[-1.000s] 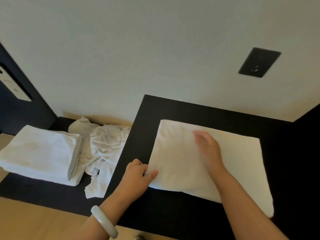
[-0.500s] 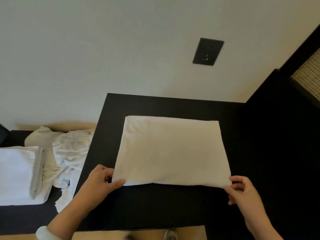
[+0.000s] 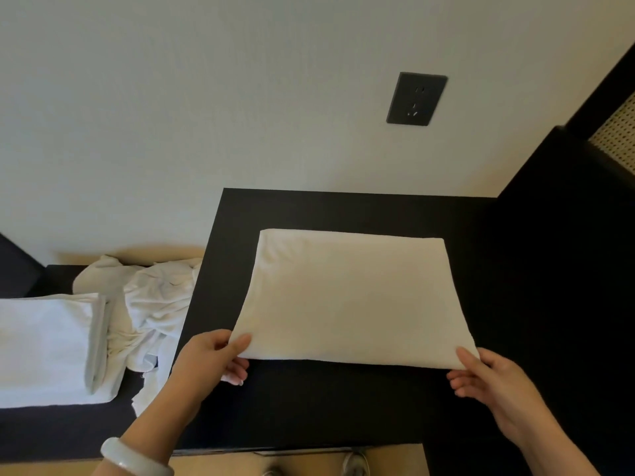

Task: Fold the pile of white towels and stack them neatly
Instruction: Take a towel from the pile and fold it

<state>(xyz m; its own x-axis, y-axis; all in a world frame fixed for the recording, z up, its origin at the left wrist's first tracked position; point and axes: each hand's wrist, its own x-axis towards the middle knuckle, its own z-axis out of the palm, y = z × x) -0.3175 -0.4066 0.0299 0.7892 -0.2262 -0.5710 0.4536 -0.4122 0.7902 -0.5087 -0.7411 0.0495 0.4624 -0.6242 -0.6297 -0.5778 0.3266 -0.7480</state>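
Grip is a pinch on each side: left hand (image 3: 209,359) at the near-left corner of the folded towel (image 3: 350,297), right hand (image 3: 494,383) at the near-right, towel lying on the black worktop (image 3: 343,207). Soft and light, it should sag unless both corners lift evenly.

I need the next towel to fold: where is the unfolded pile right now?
Head view, left side: the crumpled pile lies between the folded stack and the black table.
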